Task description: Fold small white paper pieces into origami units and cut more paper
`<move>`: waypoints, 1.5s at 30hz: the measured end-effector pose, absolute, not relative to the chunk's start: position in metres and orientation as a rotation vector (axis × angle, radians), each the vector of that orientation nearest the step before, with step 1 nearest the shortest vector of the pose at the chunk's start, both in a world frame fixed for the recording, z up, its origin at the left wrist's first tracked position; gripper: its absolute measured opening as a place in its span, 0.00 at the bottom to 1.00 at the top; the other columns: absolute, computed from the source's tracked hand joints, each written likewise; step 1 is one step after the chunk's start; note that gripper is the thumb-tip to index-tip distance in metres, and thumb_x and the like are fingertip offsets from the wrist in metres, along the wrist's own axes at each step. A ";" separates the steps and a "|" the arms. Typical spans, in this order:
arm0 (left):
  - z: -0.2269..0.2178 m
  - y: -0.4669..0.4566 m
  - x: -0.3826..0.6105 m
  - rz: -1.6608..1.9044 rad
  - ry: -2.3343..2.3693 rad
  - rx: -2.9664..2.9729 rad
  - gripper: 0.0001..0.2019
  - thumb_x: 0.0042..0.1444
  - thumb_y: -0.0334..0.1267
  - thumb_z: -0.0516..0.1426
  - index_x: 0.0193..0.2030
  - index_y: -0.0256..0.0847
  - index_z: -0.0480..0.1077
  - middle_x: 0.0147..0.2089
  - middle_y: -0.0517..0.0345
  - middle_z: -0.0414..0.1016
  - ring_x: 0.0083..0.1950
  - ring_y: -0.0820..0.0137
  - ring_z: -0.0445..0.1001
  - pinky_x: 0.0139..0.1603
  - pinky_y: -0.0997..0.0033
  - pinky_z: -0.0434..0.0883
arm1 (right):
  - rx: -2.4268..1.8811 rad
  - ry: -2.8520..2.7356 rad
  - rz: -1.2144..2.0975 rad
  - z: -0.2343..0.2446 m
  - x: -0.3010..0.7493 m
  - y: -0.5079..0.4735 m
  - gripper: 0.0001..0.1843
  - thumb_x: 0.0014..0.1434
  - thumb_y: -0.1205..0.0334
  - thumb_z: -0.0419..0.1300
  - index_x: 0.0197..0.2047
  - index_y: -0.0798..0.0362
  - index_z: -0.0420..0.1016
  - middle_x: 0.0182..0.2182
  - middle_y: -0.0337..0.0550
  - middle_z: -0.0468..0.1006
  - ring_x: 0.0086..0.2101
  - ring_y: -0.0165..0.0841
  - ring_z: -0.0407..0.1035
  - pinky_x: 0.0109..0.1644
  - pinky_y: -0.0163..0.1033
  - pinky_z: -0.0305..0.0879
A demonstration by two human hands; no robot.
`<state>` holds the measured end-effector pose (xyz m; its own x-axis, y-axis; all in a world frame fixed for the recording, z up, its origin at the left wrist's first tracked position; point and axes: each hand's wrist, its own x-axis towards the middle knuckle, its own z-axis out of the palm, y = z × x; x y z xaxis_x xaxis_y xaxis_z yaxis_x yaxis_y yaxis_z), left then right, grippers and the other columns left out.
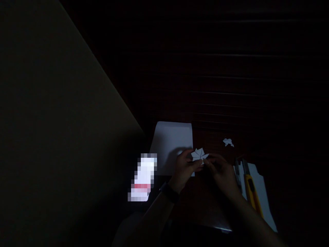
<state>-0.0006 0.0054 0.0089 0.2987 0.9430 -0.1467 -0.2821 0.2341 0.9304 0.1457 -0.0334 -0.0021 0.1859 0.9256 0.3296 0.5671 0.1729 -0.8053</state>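
Observation:
A small white piece of folded paper (199,154) with several pointed flaps and crease lines is held up between both hands, over the dark table. My left hand (183,166), with a dark band on its wrist, closes on the paper's left and lower side, thumb along the bottom. From the right, my right hand (223,173) pinches the lower right edge between thumb and fingers. Behind my left hand lies a white sheet of paper (172,137). Another small folded paper piece (228,142) rests on the table farther back, to the right.
A yellow utility knife (252,193) lies on white paper (266,195) at the right, beside a greyish metal tool (237,173). At the left glows a phone screen (142,176), blurred out. A pale wall (64,113) rises on the left; the scene is very dark.

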 end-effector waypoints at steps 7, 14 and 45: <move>0.002 0.006 0.002 1.040 0.894 1.026 0.25 0.45 0.35 0.64 0.51 0.37 0.64 0.32 0.54 0.77 0.33 0.64 0.77 0.37 0.58 0.76 | -1.477 -1.770 0.002 -0.006 0.143 -0.037 0.08 0.58 0.65 0.55 0.39 0.53 0.74 0.47 0.52 0.70 0.47 0.44 0.63 0.50 0.51 0.63; 0.004 0.005 -0.003 0.995 0.798 0.958 0.16 0.47 0.39 0.63 0.42 0.32 0.72 0.40 0.47 0.76 0.41 0.62 0.75 0.43 0.59 0.74 | -1.450 -1.888 -0.222 -0.007 0.145 -0.040 0.13 0.56 0.70 0.55 0.45 0.55 0.73 0.46 0.53 0.70 0.44 0.43 0.63 0.45 0.48 0.64; 0.010 -0.012 -0.011 0.977 0.674 0.845 0.13 0.47 0.37 0.63 0.39 0.31 0.74 0.42 0.45 0.75 0.42 0.65 0.74 0.46 0.64 0.69 | -1.363 -1.601 -0.072 -0.007 0.130 -0.055 0.14 0.55 0.70 0.59 0.43 0.47 0.76 0.47 0.46 0.71 0.46 0.40 0.65 0.46 0.49 0.65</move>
